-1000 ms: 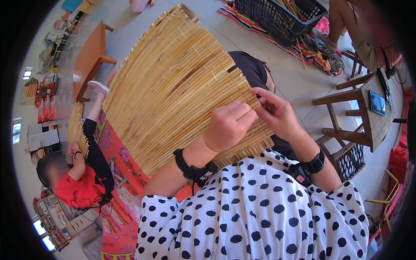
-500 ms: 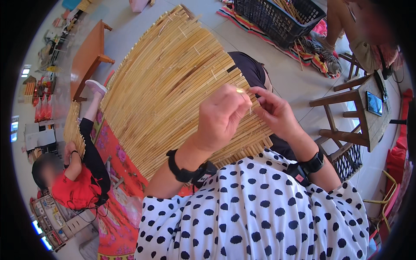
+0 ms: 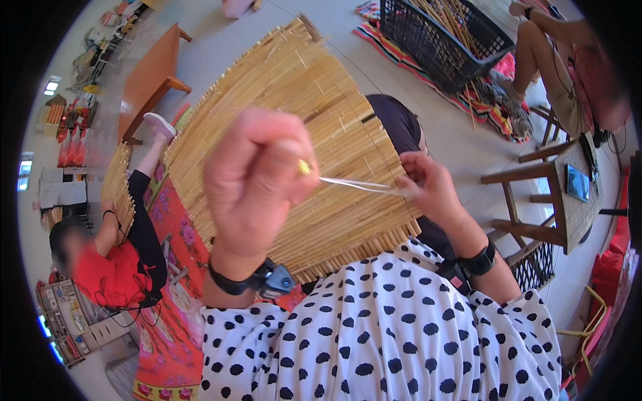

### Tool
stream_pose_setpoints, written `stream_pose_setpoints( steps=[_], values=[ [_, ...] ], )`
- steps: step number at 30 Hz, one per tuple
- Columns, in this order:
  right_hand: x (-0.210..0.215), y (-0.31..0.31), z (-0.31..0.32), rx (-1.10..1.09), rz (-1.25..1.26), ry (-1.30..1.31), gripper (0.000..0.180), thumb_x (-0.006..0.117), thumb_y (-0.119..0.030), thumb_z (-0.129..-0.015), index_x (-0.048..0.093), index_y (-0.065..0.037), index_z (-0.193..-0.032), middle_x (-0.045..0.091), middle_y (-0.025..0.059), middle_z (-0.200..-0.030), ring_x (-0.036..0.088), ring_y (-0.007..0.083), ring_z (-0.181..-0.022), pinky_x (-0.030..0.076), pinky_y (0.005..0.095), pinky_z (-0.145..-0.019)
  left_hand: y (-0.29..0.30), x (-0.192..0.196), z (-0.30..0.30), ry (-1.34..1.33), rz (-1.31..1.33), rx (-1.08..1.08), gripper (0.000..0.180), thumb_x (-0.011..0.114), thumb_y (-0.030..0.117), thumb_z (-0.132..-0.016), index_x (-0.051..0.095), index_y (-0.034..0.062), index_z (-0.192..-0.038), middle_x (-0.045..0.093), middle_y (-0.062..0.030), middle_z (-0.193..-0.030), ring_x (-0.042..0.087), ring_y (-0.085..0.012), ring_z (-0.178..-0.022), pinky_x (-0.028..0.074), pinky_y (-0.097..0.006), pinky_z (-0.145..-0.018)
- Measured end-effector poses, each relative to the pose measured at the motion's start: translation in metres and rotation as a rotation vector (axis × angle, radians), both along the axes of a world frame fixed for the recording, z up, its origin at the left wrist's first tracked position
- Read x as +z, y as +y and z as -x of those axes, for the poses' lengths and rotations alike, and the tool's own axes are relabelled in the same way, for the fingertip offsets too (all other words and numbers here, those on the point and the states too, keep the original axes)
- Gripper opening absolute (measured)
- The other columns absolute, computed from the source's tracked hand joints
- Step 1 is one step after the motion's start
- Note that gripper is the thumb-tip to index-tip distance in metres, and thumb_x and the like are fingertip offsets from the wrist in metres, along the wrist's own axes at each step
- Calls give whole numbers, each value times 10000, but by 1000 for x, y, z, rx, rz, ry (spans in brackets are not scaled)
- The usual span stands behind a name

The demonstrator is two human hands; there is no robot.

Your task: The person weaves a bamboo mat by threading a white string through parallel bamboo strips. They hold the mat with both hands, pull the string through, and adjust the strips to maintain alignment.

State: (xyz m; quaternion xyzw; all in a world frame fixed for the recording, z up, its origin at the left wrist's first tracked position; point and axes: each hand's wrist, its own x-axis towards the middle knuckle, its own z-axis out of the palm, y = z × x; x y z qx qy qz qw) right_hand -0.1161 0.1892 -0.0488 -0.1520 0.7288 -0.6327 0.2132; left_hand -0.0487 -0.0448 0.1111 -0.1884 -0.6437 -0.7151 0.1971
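Observation:
A large mat of thin straw-coloured sticks (image 3: pixel 301 87), stitched together with white thread, lies across my lap. My left hand (image 3: pixel 251 180) is closed and raised above it, gripping one end of a doubled white thread (image 3: pixel 354 183). A gold-coloured band, a ring or thimble (image 3: pixel 304 167), shows on a finger of that hand. Between my hands the thread runs taut over the mat. My right hand (image 3: pixel 431 187) is at the mat's right edge, its thumb and fingers pinched where the thread ends. Whether a needle is in my left hand is hidden.
To the left a person in a red top (image 3: pixel 117 271) sits with another stick mat (image 3: pixel 117 187). A brown wooden table (image 3: pixel 150 77) stands beyond. At upper right are a black crate (image 3: pixel 441 50) of sticks and a person's bare legs. A wooden stool (image 3: pixel 558 180) stands right.
My left hand has moved left and up, away from the right hand, drawing the white thread out between them. The right hand has shifted slightly lower at the mat's edge.

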Motion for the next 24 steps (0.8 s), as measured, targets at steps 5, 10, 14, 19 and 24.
stream_pose_setpoints(
  steps=[5, 10, 14, 19, 24],
  values=[
    [4, -6, 2, 107, -287, 205, 233, 664, -127, -822, 641, 3, -1014, 679, 135, -799, 639, 129, -721, 526, 322, -668, -12, -14, -12, -38, -37, -2, 86, 568, 101, -997, 577, 17, -1014, 578, -28, -755, 499, -59, -592, 406, -215, -529],
    [-10, -11, 23, 174, -352, -30, 355, 800, -352, -795, 723, -40, -945, 688, 91, -717, 625, 129, -649, 503, 309, -611, -11, -7, -11, -83, 117, -30, 88, 570, 112, -1002, 582, 27, -1018, 544, -2, -705, 483, -54, -573, 393, -224, -515],
    [7, -21, 16, 221, -165, -354, 271, 700, -229, -926, 721, 21, -1030, 734, 62, -930, 652, 118, -801, 527, 280, -735, -13, -24, -16, -98, -45, -30, 102, 549, 118, -1015, 578, 21, -1020, 513, 11, -673, 455, -47, -540, 367, -220, -482],
    [13, -20, -5, 161, 59, -442, 193, 624, -102, -968, 693, 50, -1065, 710, 51, -977, 627, 107, -823, 515, 261, -743, -7, -21, -28, -85, 23, 64, 159, 534, 146, -1023, 559, -11, -1038, 519, -21, -688, 418, -50, -498, 331, -214, -449],
    [37, -12, -5, 44, 91, -270, 212, 664, -128, -944, 691, 53, -1051, 701, 47, -955, 621, 104, -830, 516, 270, -744, -10, -4, -47, -129, 36, 102, 116, 554, 127, -1016, 566, 26, -1071, 504, 21, -673, 437, -45, -536, 359, -218, -491]
  ],
)
